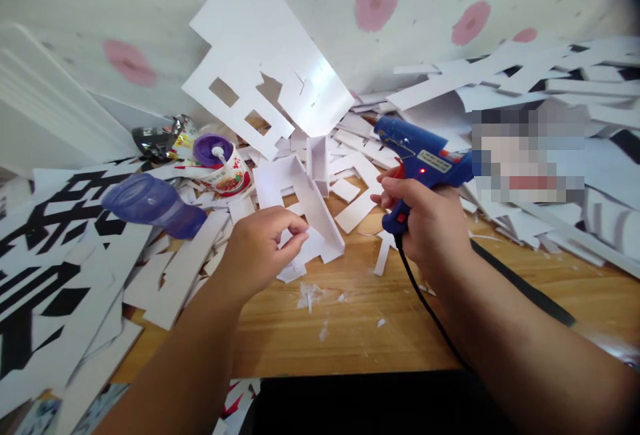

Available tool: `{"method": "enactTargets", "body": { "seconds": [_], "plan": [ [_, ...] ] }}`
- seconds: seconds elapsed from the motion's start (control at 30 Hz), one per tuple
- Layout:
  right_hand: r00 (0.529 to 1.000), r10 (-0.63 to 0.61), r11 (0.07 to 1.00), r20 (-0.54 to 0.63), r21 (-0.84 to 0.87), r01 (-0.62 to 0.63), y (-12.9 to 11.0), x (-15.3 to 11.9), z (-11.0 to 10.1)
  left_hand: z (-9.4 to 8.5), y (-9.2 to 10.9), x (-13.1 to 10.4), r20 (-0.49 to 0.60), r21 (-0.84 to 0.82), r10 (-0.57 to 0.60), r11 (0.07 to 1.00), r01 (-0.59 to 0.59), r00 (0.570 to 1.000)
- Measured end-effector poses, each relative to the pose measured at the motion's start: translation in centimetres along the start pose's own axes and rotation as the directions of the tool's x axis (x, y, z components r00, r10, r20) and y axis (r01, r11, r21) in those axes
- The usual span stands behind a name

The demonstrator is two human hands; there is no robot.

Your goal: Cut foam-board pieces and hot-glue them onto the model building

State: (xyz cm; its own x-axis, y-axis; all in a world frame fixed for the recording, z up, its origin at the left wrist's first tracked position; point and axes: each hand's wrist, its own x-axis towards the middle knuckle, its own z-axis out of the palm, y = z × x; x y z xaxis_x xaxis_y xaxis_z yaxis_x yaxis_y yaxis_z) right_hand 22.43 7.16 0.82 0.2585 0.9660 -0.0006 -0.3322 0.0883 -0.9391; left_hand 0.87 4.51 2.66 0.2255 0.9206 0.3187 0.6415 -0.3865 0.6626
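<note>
From here I see a smooth plastic glue gun, a glossy translucent plastic bottle, and a wood-grained tabletop.

Table: wood top, light brown, visible grain, bare patch near front edge
Center: white walled piece, cutouts in base
Just right of it: small white strip
Front middle: crumpled whitish bits, tiny flecks around
Left: white offcuts, overlapping; sheets with black shapes beside them
Right: heap of white scraps, long black strip in front
</note>
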Motion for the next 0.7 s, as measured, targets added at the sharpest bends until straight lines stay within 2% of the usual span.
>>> {"method": "enactTargets", "body": {
  "seconds": [0.13,0.27,0.5,0.7],
  "plan": [
    [1.000,-0.006,1.000,0.011,-0.012,0.006,0.00,0.00,0.03,0.13,-0.56,0.14,0.112,0.066,0.036,0.997,-0.044,0.993],
    [1.000,-0.008,1.000,0.013,-0.020,0.008,-0.01,-0.05,0.12,0.13,-0.92,0.19,0.153,0.110,0.063,0.991,-0.080,0.986],
    [0.999,-0.041,0.996,0.030,-0.075,0.043,0.49,-0.04,-0.13,0.13,-0.60,0.26,0.176,-0.039,-0.030,0.999,0.038,0.984],
    [0.998,-0.053,0.995,0.034,-0.078,0.056,0.64,0.02,-0.18,0.20,-0.74,0.16,0.201,0.123,0.084,0.986,-0.110,0.976]
  ]
}}
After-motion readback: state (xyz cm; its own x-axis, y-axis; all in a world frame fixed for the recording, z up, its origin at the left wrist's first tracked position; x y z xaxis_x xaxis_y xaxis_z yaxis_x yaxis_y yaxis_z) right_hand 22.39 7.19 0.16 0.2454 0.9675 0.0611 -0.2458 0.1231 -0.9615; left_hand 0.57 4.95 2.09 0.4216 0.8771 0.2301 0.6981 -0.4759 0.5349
